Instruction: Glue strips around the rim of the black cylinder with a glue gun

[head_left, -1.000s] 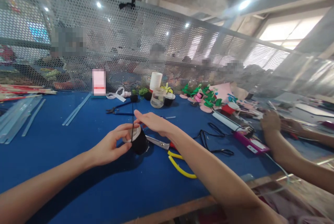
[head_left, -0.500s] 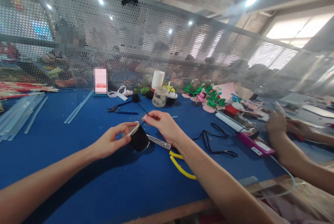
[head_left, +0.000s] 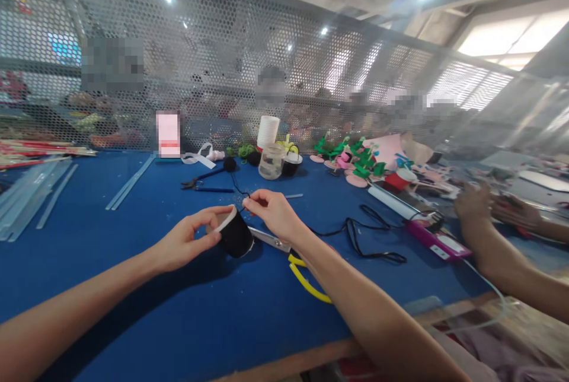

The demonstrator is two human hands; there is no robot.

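My left hand (head_left: pixel 189 236) grips the rim of a small cup (head_left: pixel 236 235), white inside and wrapped in black on the outside. The cup is tilted, its mouth toward my left palm. At the rim, my right hand (head_left: pixel 269 209) pinches a black yarn (head_left: pixel 239 188) that trails back to a small black ball of yarn (head_left: pixel 229 164). Behind the cup and partly under my right forearm lie scissors (head_left: pixel 272 241) with yellow handles. Dark pliers (head_left: pixel 207 179) rest beyond the hands.
A clear jar (head_left: pixel 270 161), a white thread spool (head_left: pixel 268 131) and a black-covered cup (head_left: pixel 292 164) stand at the back. Translucent glue sticks (head_left: pixel 33 198) lie left. To the right are a purple glue gun (head_left: pixel 435 241) with black cord and a co-worker's hands (head_left: pixel 475 207).
The yarn between my right hand and the ball has gone slacker and now curves. My right hand has shifted slightly left; the cup stays in my left hand.
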